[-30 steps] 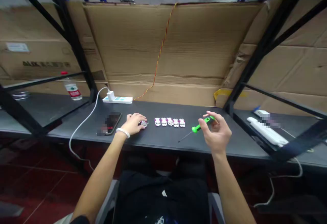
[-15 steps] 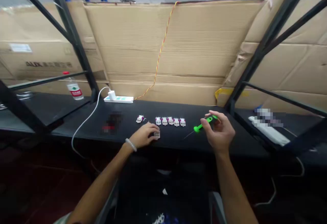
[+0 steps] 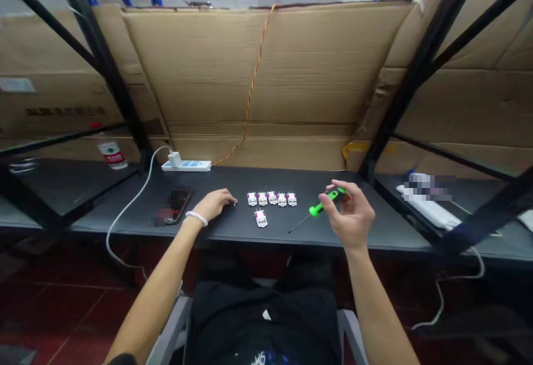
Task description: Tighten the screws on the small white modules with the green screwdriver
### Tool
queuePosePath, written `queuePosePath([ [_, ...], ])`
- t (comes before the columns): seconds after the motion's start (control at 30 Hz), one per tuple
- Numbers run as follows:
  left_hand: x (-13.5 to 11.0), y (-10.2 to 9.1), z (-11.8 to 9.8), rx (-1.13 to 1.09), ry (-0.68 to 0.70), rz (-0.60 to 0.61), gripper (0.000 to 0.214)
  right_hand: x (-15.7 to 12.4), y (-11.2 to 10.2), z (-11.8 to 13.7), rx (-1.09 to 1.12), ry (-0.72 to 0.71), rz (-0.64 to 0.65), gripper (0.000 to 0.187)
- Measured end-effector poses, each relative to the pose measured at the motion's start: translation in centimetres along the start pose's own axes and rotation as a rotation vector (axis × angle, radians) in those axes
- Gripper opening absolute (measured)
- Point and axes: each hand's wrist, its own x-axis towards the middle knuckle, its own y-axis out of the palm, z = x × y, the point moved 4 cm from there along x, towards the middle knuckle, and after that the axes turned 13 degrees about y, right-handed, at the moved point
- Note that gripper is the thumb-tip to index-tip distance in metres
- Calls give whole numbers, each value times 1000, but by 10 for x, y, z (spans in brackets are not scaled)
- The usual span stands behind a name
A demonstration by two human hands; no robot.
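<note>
My right hand [image 3: 352,212] is closed round a screwdriver with a green handle [image 3: 316,209], its thin shaft slanting down to the left over the table. My left hand [image 3: 213,205], wearing a pale beaded bracelet, rests low on the table with its fingers curled together. A tiny bit of something shows at its fingertips; the rest is hidden by the hand. To its right, one small white-and-purple part [image 3: 261,219] lies alone. Just behind that is a row of several matching parts [image 3: 272,198].
A white power strip [image 3: 187,166] with a plugged-in charger stands at the back left. Its white cable [image 3: 129,205] hangs over the front edge. A dark phone [image 3: 180,204] lies left of my left hand. A bottle [image 3: 111,153] stands beyond the black frame.
My left hand has left the part in front of the row and moved left, covering where another part lay. My right hand keeps the screwdriver. The view has shifted slightly.
</note>
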Motion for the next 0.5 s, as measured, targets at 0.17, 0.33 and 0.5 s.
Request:
queuePosePath([
  [0.17, -4, 8, -2, -20, 71, -7, 35, -2, 4, -1, -32, -17, 26, 32],
  [0.33, 2, 10, -9, -20, 93, 14, 30, -2, 3, 0, -23, -15, 47, 31],
  [0.5, 2, 5, -13, 0, 69, 23, 24, -2, 3, 0, -32, -8, 47, 31],
])
